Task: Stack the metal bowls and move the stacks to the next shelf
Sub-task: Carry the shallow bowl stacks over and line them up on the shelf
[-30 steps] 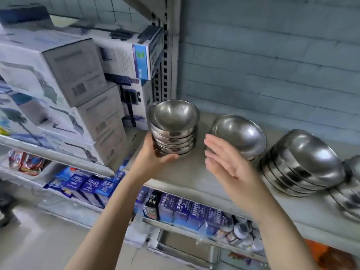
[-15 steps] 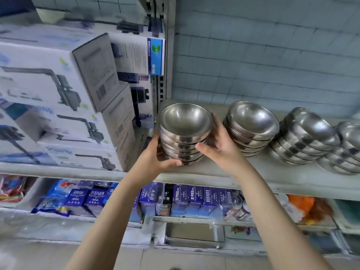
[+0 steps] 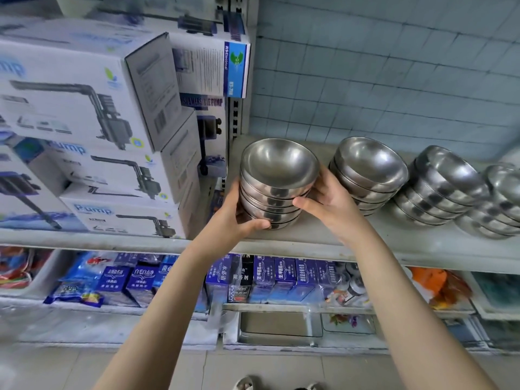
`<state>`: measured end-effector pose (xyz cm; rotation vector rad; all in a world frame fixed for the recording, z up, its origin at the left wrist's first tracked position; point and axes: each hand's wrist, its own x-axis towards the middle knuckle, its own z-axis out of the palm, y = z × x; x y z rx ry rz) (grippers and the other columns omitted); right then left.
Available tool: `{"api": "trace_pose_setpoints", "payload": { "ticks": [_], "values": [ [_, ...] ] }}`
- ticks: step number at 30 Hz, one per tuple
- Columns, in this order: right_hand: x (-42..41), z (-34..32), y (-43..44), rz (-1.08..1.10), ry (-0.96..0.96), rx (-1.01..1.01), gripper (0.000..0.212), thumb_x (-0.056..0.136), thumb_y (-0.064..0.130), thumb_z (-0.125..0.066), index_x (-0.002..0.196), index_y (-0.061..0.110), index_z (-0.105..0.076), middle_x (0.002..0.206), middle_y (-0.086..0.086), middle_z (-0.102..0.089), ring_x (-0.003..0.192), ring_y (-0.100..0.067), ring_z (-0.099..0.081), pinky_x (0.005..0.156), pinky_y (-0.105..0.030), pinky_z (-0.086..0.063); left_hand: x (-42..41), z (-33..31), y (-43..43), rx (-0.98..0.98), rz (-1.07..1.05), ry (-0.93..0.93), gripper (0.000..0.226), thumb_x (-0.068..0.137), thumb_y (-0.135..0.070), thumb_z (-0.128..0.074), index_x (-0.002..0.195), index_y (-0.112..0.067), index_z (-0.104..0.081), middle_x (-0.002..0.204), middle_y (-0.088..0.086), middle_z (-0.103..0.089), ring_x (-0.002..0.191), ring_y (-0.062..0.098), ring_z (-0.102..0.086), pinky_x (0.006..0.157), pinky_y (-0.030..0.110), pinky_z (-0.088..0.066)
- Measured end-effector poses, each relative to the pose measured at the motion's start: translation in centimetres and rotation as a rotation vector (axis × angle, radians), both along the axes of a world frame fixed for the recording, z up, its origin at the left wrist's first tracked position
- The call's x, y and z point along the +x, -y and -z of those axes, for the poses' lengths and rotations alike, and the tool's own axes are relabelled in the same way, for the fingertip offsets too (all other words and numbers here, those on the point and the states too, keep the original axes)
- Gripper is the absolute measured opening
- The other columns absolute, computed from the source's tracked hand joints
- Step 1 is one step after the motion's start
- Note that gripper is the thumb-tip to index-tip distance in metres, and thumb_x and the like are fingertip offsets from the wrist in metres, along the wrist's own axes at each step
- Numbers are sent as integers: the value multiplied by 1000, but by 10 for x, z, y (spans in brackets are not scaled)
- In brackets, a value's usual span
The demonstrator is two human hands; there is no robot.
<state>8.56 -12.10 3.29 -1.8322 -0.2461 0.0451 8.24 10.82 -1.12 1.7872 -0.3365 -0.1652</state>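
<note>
Hands clasp one stack of bowls (image 3: 277, 190) from both sides at the centre of the frame. The left hand (image 3: 233, 220) grips it low, with the thumb laid across the front of the bottom bowls and the fingers hidden behind. The right hand (image 3: 329, 206) grips it at mid height, thumb pressed on the front and fingers wrapped round the far side. The stack stands upright at the left end of the grey shelf (image 3: 309, 242), just beside the slotted post (image 3: 239, 116). Whether its base rests on the board or hangs just clear of it, I cannot tell.

The step in hand looks like lifting this stack to carry it away. To do it well, I would slide one hand under the lowest bowl, squeeze evenly so the nested bowls do not slip, and hold the stack level. It should come straight toward the bottom of the frame before any turn, because the second stack (image 3: 368, 175) sits just to the right, close to the right hand.

There are four stacks of bowls in view. The third stack (image 3: 441, 190) is tilted, and the fourth stack (image 3: 501, 204) is tilted too and cut by the right edge. The gripped stack shows about five bowls by its rims. At upper left are at least five pump boxes (image 3: 78, 88), overlapping. Below the shelf are a row of blue cartons (image 3: 270, 274) and one metal tray (image 3: 278, 323).
</note>
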Motion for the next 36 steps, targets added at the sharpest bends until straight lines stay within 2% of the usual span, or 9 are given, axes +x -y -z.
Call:
{"api": "trace_pose_setpoints", "payload": {
  "ticks": [3,5,7,11,14,27,30,34,36],
  "values": [
    [3,-3,2,-18,-22,9,106,69,26,-86,155,25,-25,149,-1,-47,137,-12,-47,117,-42,-36,0,-4,-2,-39,23,-27,111,73,-38,-86,154,-39,-10,152,-12,-42,138,4,-43,118,42,-33],
    [4,-9,3,-11,-35,15,124,61,40,-91,157,31,-13,157,3,-34,144,-9,-35,119,-40,-32,-2,-8,-3,-53,-1,-10,123,71,-50,-84,154,-42,6,163,-15,-21,146,1,-26,122,37,-23],
    [7,-13,4,-17,-33,4,123,62,42,-90,158,32,-12,157,8,-34,145,-9,-33,119,-40,-32,-5,-15,-2,-6,-67,73,117,76,-54,-75,156,-35,9,163,-21,-4,147,-7,-9,121,27,-13],
    [10,-14,2,-9,-26,9,112,63,39,-85,156,25,-24,150,11,-44,141,-8,-40,117,-36,-36,-1,-18,4,-40,-126,157,98,82,-57,-69,158,-28,-14,162,-13,-25,149,4,-22,123,42,-20],
    [8,-12,1,-2,-21,18,115,61,47,-88,155,25,-26,153,7,-42,142,-10,-39,117,-38,-35,-1,-11,6,-103,-127,133,97,83,-57,-70,157,-27,-17,159,-6,-33,147,14,-30,120,50,-25],
    [4,-20,-1,-35,-63,25,125,55,60,-89,156,30,-22,159,6,-34,146,-9,-32,120,-41,-30,-3,-10,8,-76,-130,153,84,88,-40,-69,155,-26,-22,154,-7,-40,142,11,-38,119,46,-30],
    [3,-20,1,-24,-71,46,123,60,49,-91,157,24,-20,159,4,-34,146,-10,-33,119,-37,-31,-4,-8,6,-90,-136,120,87,79,-48,-75,148,-39,-22,155,-14,-38,142,4,-37,120,41,-29],
    [0,-14,7,-58,-68,32,98,72,6,-84,153,18,-29,148,8,-45,141,-9,-41,107,-24,-43,-2,-3,2,-65,-130,84,101,69,-63,-78,150,-26,-33,146,-11,-50,136,6,-46,115,44,-36],
    [-2,-11,9,-72,-65,-5,91,74,1,-82,150,17,-35,147,5,-49,136,-7,-47,107,-26,-44,-2,-3,0,-55,-122,83,102,68,-63,-79,150,-25,-33,146,-10,-51,136,6,-46,115,44,-36]
  ]
}}
